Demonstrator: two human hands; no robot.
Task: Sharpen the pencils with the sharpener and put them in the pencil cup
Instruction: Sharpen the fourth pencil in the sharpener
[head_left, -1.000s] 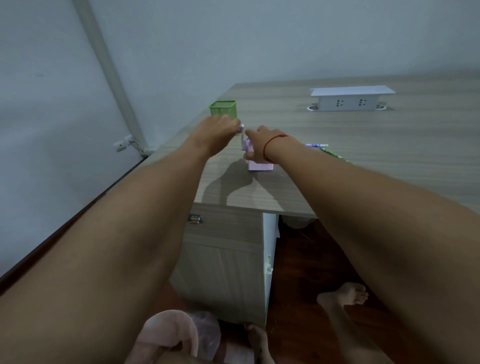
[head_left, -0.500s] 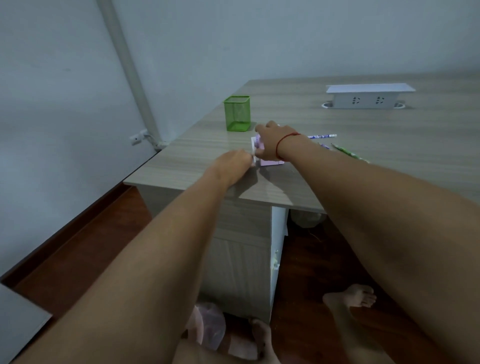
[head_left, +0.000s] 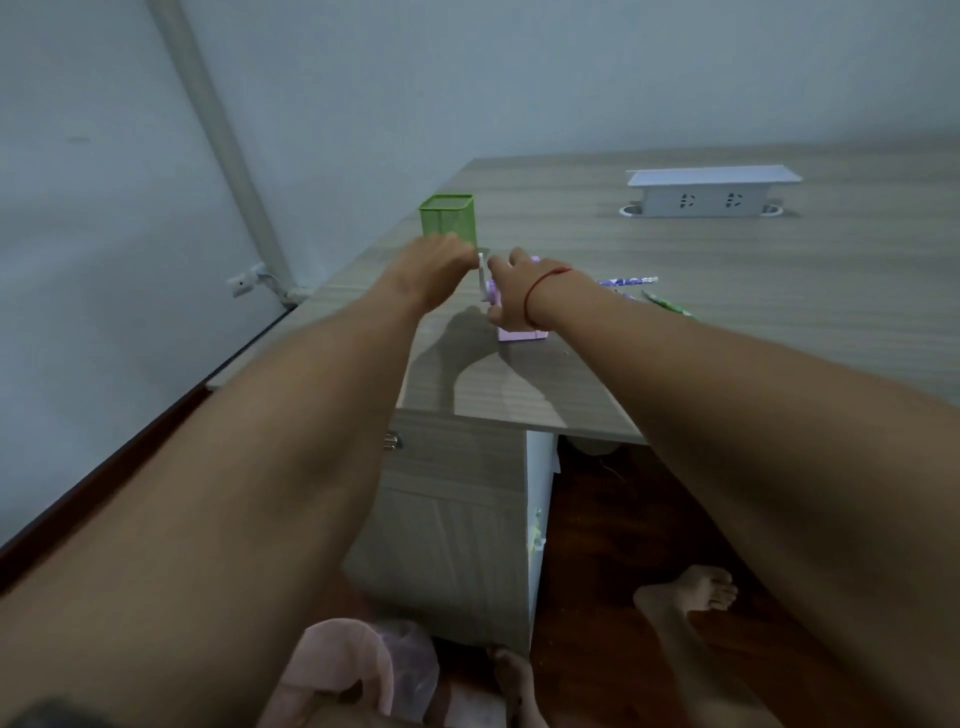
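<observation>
L hand (head_left: 439, 265) is curled w/ fingertips at the top of the white crank (head_left: 483, 275), apparently pinching it. R hand (head_left: 511, 296) wraps over the pink sharpener (head_left: 522, 334) and holds it down on the worktop (head_left: 727, 338), near the front-left corner. Whether a pencil is loaded is hidden under R hand, can't tell. The green pencil cup (head_left: 448, 218) stands just behind L hand, nothing seen poking out. A purple pencil (head_left: 626, 281) and a green pencil (head_left: 667, 304) lie just right of R wrist.

Risks, my read:
- The sharpener is light and held only by hand. Hard cranking could slide or tip it toward the worktop edge, esp. if R hand eases off.
- L knuckles are very close to the cup, so a wide crank swing could knock it over.
- Over-turning may snap the lead, if a pencil is in there.
- R forearm passes near the loose pencils. A nudge could roll them off onto the floor.
</observation>
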